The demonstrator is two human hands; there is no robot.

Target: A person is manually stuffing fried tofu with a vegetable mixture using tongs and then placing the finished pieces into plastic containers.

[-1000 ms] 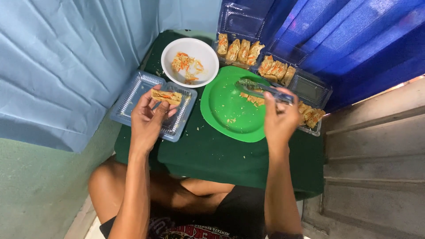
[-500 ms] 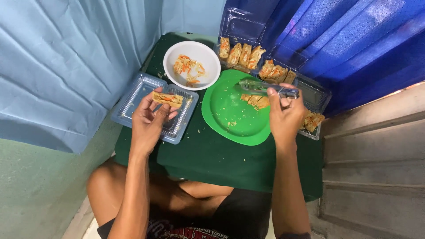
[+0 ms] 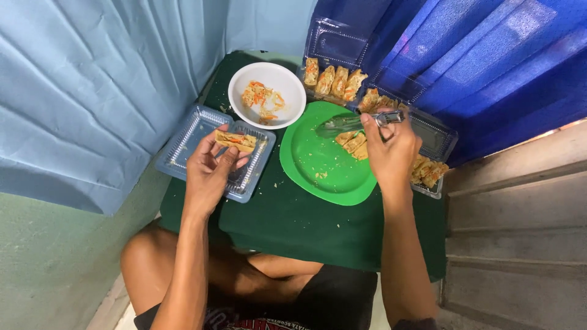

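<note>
The left hand [image 3: 211,168] reaches up from the lower left of the frame, forearm nearly vertical, wrist bent slightly inward, its fingers [image 3: 227,160] curled closed around 1 filled roll [image 3: 235,140], which it holds level just above the right half of a clear tray [image 3: 183,137]. The right hand [image 3: 391,153] comes up from the lower right, forearm straight, fist closed around the handle of metal tongs [image 3: 354,122] that point left across the upper part of the green plate [image 3: 318,177]; whether the tongs' tips grip anything I cannot tell. The clear tray is a rectangular, ribbed plastic pack with 2 compartments, lying at centre left on the dark green table [image 3: 287,226]; apart from the roll held over it, it looks empty. A round white bowl [image 3: 287,82] sits at upper centre, touching the plate's top edge, with a small heap of orange and pale shredded filling [image 3: 260,98] inside. The plate is round, bright green, at the centre, and carries about 3 roll pieces [image 3: 353,143] near its upper right rim, plus a few crumbs. Behind it, at upper right, a second clear pack [image 3: 333,46] stands with its lid open against the blue curtain [image 3: 465,55]; it holds 4 upright rolls [image 3: 333,79] in a row, and more rolls [image 3: 428,171] show beside the right wrist, partly hidden. A pale blue curtain [image 3: 85,91] fills the upper left.
</note>
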